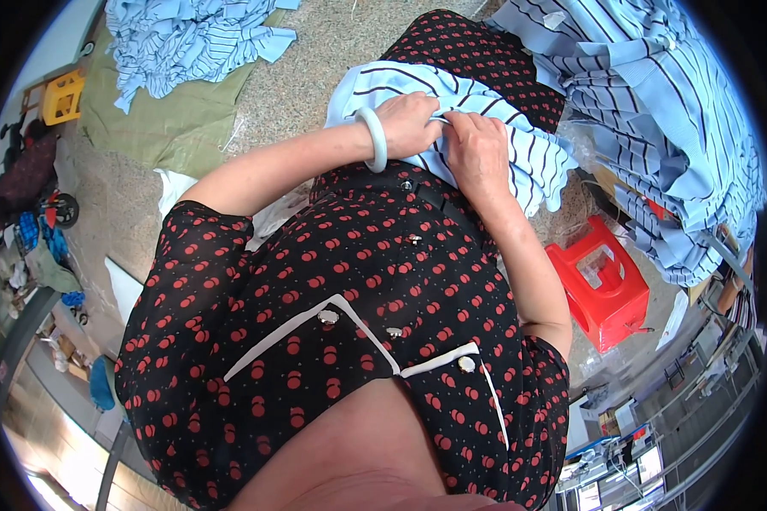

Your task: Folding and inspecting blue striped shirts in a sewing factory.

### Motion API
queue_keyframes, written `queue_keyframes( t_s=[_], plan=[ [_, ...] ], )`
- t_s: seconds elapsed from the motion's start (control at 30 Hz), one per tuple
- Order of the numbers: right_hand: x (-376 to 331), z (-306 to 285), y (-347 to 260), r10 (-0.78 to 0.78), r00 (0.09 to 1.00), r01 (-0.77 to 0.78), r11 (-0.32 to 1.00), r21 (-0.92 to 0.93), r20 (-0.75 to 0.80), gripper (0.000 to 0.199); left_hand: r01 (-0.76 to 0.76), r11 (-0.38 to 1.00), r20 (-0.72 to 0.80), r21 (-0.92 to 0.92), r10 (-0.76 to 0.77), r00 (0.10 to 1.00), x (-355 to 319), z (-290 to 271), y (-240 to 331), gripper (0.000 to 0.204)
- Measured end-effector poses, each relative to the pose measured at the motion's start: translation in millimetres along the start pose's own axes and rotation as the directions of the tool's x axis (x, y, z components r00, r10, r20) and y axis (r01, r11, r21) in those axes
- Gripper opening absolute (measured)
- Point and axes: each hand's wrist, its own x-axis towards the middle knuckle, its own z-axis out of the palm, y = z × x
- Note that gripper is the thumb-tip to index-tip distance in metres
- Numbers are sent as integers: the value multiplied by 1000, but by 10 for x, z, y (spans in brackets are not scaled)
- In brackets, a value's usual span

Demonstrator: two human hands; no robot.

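Across my lap lies a light blue knit garment [533, 162] with dark stripes. My left hand [407, 122], with a pale bangle [373, 139] at the wrist, pinches a bit of its fabric. Right beside it, my right hand [479, 149] grips the same garment, its fingertips close to the left ones. A narrow blue fold or edge shows between the two hands. The exact spot under the fingertips is too small to make out.
At the right stands a tall heap of striped blue garments [656, 128], with a red plastic stool [601, 285] below it. Another pile of striped garments [187, 47] rests on a green cloth [158, 119] at the far left. A yellow stool [63, 97] is at the left edge.
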Motion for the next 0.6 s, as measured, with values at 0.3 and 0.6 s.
queue_keyframes(
  t_s=[0.3, 0.6],
  plan=[
    [-6, 35, -6, 13, 999, -14, 999, 40, 34, 4, 22, 999, -90, 41, -18, 996, -44, 87, -26, 19],
    [2, 23, 10, 29, 998, -36, 991, 128, 57, 10, -123, 992, -124, 16, 124, 984, -108, 51, -121, 16]
  ],
)
